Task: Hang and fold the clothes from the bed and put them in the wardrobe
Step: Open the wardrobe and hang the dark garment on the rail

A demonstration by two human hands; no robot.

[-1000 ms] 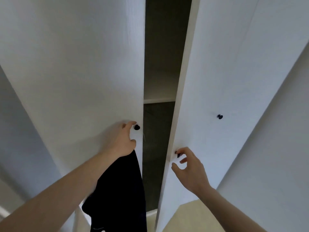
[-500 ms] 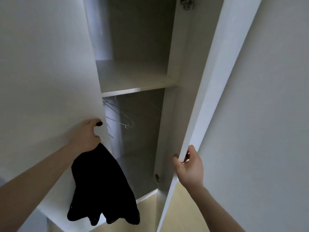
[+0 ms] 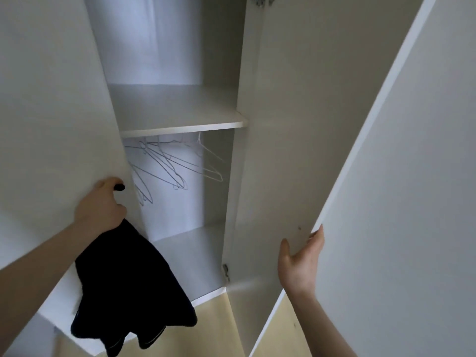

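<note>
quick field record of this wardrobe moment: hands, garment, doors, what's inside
left hand: at the left door's black knob, gripping a black garment
right hand: fingers straight on the right door's edge
doors: both swung open
shelf: bare where visible
hangers: wire, bare, hanging below the shelf

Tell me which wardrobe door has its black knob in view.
The left door: its black knob shows by the left hand, which also holds the dark garment. The right door, held by the right hand, shows only its inner face.
</note>
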